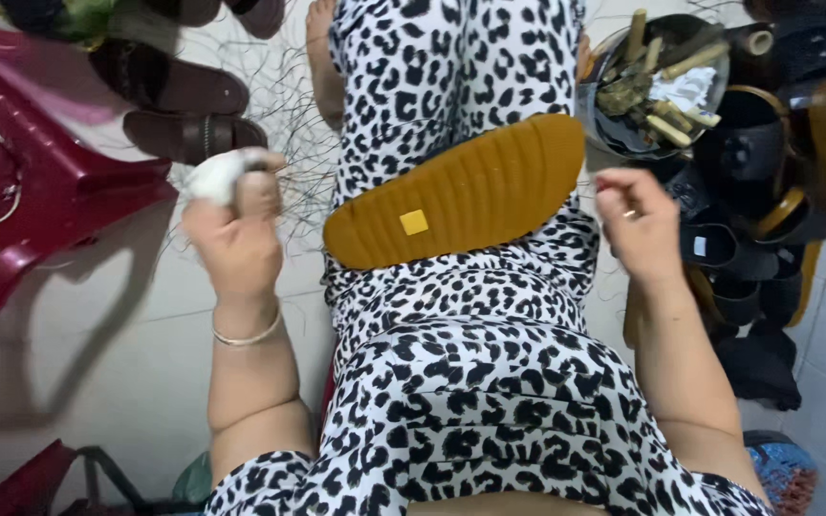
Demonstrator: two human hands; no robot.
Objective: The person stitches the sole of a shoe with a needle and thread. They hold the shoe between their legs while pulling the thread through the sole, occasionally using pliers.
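Now left hand (pixel 239 222) grips cloth (pixel 214 177); right hand (pixel 638 220) raised.

Pale tiled floor (pixel 145 382) lies open left of the lap. Farther left a dark red plastic chair (pixel 59 191) blocks, with brown leather sandals (pixel 184 110) beyond. On the right, a round tray of sticks (pixel 662 86) and stacked black sandal uppers (pixel 767 191) crowd in.

The setting is an informal footwear workshop laid out on a tiled floor (pixel 145 315). Evidence: a pile of black and tan sandal parts (pixel 776 191) at one side, finished brown sandals (pixel 179 110) at the other, and a round tin of worn tools and brushes (pixel 657 86). An upturned yellow-brown sole (pixel 461 191) rests on the seated worker's lap, with red plastic chairs (pixel 31 191) nearby.
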